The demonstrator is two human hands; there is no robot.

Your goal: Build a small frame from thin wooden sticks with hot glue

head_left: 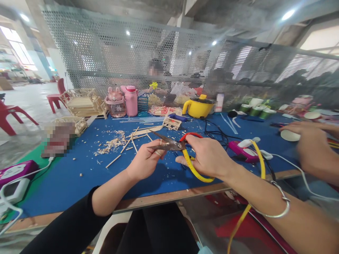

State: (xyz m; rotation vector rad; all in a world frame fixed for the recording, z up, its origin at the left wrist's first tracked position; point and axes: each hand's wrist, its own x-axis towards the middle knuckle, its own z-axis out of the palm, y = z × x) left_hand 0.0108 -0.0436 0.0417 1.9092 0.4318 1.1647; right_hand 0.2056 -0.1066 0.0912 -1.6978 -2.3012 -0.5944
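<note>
Shears (169,144): in the air just over the tabletop's middle, blades parted, tips toward 9 o'clock. Red loop on top, yellow loop below.
R hand (209,155): at 3 o'clock of the blades. Grip clenched on the handles, thumb at the red loop, fingers round the yellow one.
L hand (145,160): at 8 o'clock of the blades. Grip pinched on a pale bit (160,142) at the blades' mouth; too small for me to tell what it is.
Tabletop (79,176): blue mat, wood edge nearest me.
Shavings (112,144): pile at 10 o'clock of L hand, w/ loose sticks (113,161) beside it.
Glue gun (245,148): pink/white, lying near R hand at its 3 o'clock.
Yellow pot (198,107): far side, approx 1 o'clock of the blades.
Pink bottle (131,100): far side at 11 o'clock, just beside a pink cup (116,102).
Co-worker's hand (309,148): far right, near a paper disc (290,135).
Bangle (283,208): on my R wrist.
</note>
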